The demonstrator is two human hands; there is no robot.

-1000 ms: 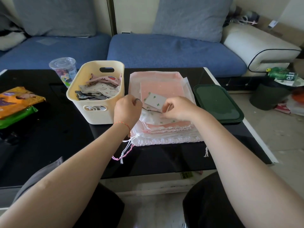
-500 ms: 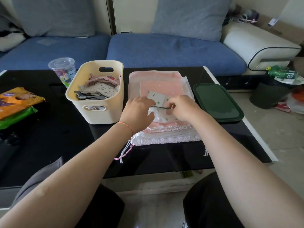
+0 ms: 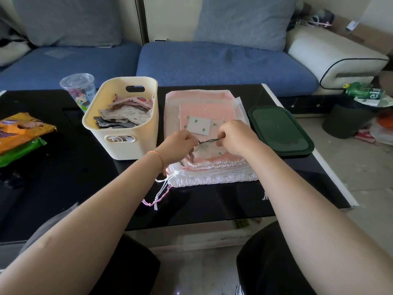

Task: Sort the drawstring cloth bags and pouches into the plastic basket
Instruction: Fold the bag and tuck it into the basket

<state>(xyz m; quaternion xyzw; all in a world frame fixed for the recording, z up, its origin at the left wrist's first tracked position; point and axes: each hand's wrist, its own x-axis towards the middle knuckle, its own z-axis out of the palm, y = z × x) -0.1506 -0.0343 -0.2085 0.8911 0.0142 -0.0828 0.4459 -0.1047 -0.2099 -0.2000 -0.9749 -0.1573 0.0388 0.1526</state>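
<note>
A stack of pink and white drawstring bags (image 3: 204, 103) lies flat on the black table (image 3: 63, 177). On top rests a small white pouch with green cactus print (image 3: 198, 125). My left hand (image 3: 180, 143) and my right hand (image 3: 236, 137) each pinch an end of the pouch's dark drawstring (image 3: 209, 141), stretched between them over the stack. Left of the stack stands the cream plastic basket (image 3: 121, 143), holding several folded patterned pouches (image 3: 125, 116).
A dark green lid (image 3: 278, 130) lies right of the stack near the table edge. A lidded plastic cup (image 3: 79, 90) stands behind the basket's left side. Orange and green snack packets (image 3: 19, 135) lie at the far left. A blue sofa (image 3: 212, 62) is behind.
Both hands have drawn toward me from the cactus pouch and now hold its dark drawstring taut between them. The pouch's top part is uncovered.
</note>
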